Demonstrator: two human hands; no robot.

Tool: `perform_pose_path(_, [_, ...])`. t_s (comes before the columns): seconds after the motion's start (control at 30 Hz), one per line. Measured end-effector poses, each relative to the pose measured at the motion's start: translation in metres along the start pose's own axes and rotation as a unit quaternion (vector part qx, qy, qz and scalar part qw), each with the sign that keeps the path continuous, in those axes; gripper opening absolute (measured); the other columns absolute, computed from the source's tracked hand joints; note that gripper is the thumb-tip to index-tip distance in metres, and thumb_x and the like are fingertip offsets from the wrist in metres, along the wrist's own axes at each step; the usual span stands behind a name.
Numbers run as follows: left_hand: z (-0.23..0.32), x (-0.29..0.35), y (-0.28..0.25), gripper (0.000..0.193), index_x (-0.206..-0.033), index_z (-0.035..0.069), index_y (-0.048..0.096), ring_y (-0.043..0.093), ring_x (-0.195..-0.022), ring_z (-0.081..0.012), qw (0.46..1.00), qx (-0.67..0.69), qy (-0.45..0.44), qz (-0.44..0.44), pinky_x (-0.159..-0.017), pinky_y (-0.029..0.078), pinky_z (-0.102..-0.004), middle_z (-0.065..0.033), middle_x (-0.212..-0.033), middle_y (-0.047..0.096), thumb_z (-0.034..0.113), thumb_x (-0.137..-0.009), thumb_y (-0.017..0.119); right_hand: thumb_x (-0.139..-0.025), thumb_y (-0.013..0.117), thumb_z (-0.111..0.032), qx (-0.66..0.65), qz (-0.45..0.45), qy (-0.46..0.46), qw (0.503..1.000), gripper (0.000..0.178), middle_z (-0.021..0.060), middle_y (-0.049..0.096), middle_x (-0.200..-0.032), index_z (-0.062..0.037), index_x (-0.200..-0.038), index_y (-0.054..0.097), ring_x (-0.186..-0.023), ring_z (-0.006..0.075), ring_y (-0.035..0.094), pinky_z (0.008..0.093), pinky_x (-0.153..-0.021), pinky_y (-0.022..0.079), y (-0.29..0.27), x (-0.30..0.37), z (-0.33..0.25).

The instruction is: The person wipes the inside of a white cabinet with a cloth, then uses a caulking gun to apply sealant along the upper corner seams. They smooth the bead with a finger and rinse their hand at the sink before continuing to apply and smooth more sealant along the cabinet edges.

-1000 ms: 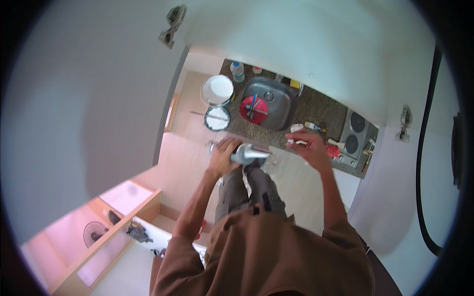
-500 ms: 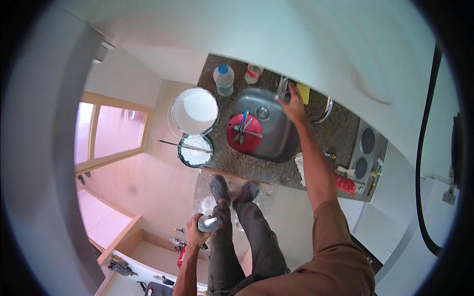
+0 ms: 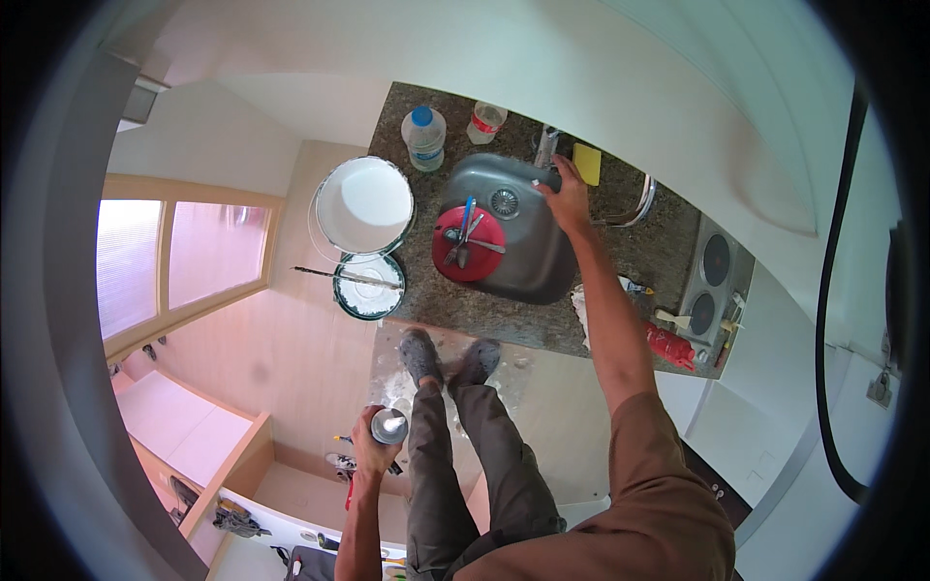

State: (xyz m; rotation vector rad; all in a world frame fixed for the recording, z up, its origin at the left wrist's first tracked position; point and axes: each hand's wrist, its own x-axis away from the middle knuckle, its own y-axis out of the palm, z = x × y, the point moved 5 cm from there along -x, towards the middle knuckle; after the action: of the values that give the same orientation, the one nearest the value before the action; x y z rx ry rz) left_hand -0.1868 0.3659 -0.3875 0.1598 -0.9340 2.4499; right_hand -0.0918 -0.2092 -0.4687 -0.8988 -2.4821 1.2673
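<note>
My left hand (image 3: 364, 447), low beside my legs, is wrapped round a grey cylinder with a white nozzle (image 3: 389, 426) on its upper end. Its lower part is hidden by my hand. My right arm reaches across the counter. My right hand (image 3: 572, 200) is closed at the end of the tap (image 3: 547, 145), over the back right of the steel sink (image 3: 542, 261), thumb and fingers on either side of it. Inside the sink, a red plate (image 3: 450, 263) bears several spoons and forks and a blue-handled piece of cutlery.
A white-lined bucket (image 3: 365, 205) and a paint tub (image 3: 368, 300) with a stick across it stand left of the counter. Two bottles, a blue-capped one (image 3: 424, 140) among them, stand behind the sink. Right are a yellow sponge (image 3: 586, 163), hotplates (image 3: 715, 259) and a red bottle (image 3: 668, 346).
My view has shifted, so the counter sits slightly higher and further left. My left hand has tilted the cylinder, so its nozzle points more toward me. My right hand remains by the tap.
</note>
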Motion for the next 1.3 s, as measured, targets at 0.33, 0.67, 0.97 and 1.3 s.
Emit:
perform_pose_path(0.33, [0.008,-0.008,0.005,0.053,-0.114,0.003,0.055,0.067,-0.092,-0.0386,0.999,0.035,-0.024,-0.002,-0.081,0.054,-0.0438,-0.0181,-0.101,0.067,0.008,-0.068,0.081,-0.077,0.085,-0.015,-0.009,-0.01,0.146,0.989,0.039,0.0133,0.07,-0.091,-0.0029,-0.111,0.068,-0.082,0.0302,0.069,0.0394,-0.075,0.055,0.008,0.07,0.041])
perform_pose_path(0.67, [-0.01,0.004,0.013,0.054,-0.116,0.003,0.056,0.068,-0.091,-0.0382,0.998,0.04,-0.053,-0.009,-0.081,0.053,-0.0449,-0.0177,-0.1,0.068,0.008,-0.069,0.082,-0.069,0.088,-0.02,-0.028,-0.001,0.267,0.963,0.02,0.0078,0.073,-0.073,-0.007,-0.077,0.075,-0.067,0.0206,0.07,0.0363,-0.068,0.056,0.024,0.086,0.149])
perform_pose_path(0.97, [-0.008,0.007,0.018,0.054,-0.117,0.003,0.056,0.07,-0.092,-0.0339,0.992,0.062,-0.104,0.019,-0.082,0.054,-0.0415,-0.0173,-0.099,0.069,0.01,-0.07,0.082,-0.077,0.08,-0.022,0.009,-0.016,0.233,0.972,0.014,0.0092,0.076,-0.083,-0.0094,-0.085,0.078,-0.081,0.0259,0.073,0.0389,-0.077,0.056,0.044,0.081,0.179])
perform_pose_path(1.3, [-0.013,0.005,0.018,0.055,-0.117,0.002,0.057,0.07,-0.092,-0.0326,0.988,0.061,-0.134,0.038,-0.083,0.055,-0.0406,-0.0171,-0.1,0.069,0.011,-0.069,0.082,-0.082,0.075,0.002,-0.145,-0.038,0.417,0.896,0.013,0.0136,0.073,-0.089,0.0043,-0.095,0.072,-0.076,0.022,0.073,0.0306,-0.065,0.062,0.054,0.092,0.17])
